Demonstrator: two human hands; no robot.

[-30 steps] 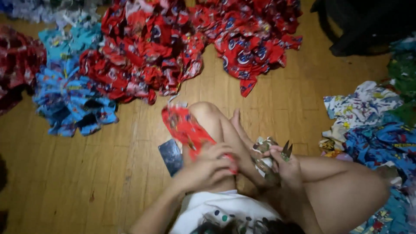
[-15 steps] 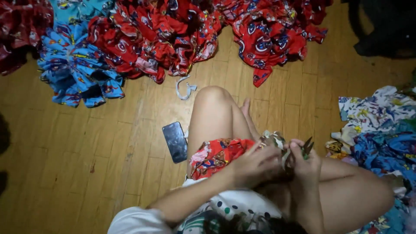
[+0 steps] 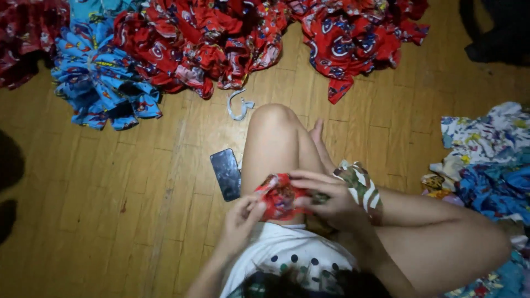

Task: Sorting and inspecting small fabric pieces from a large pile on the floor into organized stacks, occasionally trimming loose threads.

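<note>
I sit on a wooden floor with my knee raised. A small red printed cloth piece [image 3: 280,197] lies bunched on my thigh, held from both sides. My left hand [image 3: 240,218] pinches its left edge. My right hand [image 3: 326,198] grips its right side with the fingers curled over it. A green and white patterned cloth [image 3: 361,182] rests against the back of my right hand.
A dark phone [image 3: 227,174] lies on the floor left of my thigh. A white fabric strip [image 3: 239,105] lies beyond my knee. Piles of red cloth [image 3: 221,38] and blue cloth [image 3: 105,83] fill the far floor; more printed fabric [image 3: 488,160] is heaped at right.
The red cloth went from hanging long over my knee to being gathered into a small bunch between both hands. The view shifted so the piles sit higher.
</note>
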